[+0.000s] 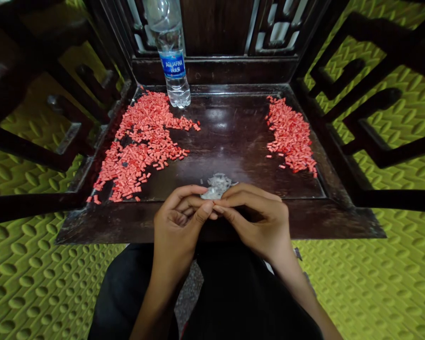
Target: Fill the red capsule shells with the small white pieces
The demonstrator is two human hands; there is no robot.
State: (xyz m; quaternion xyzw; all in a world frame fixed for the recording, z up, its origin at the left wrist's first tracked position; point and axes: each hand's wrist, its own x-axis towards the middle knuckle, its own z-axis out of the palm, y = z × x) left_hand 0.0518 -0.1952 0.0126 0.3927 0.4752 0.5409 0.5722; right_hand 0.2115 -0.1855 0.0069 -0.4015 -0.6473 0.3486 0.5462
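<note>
Close together at the front edge of the dark wooden seat (pixel 226 141), my two hands meet at their fingertips. Thumb and fingers of my left hand (pixel 184 212) are pinched, and what sits between them is too small to make out. My right hand (pixel 257 215) is pinched too, its thumb and forefinger touching the left fingertips, with the held thing hidden. Just beyond the fingers lies a small heap of clear, whitish plastic bits (pixel 217 184). Small red tube-like pieces lie in a large pile (pixel 145 137) on the left and a smaller pile (pixel 292 137) on the right.
An Aquafina water bottle (pixel 173 61) stands upright at the back, beside the left pile. Carved wooden armrests (pixel 361 94) flank the seat, and a lattice back rises behind it. Yellow-green textured material (pixel 375 278) shows on both sides. Dark-clothed legs (pixel 233 293) are below my hands.
</note>
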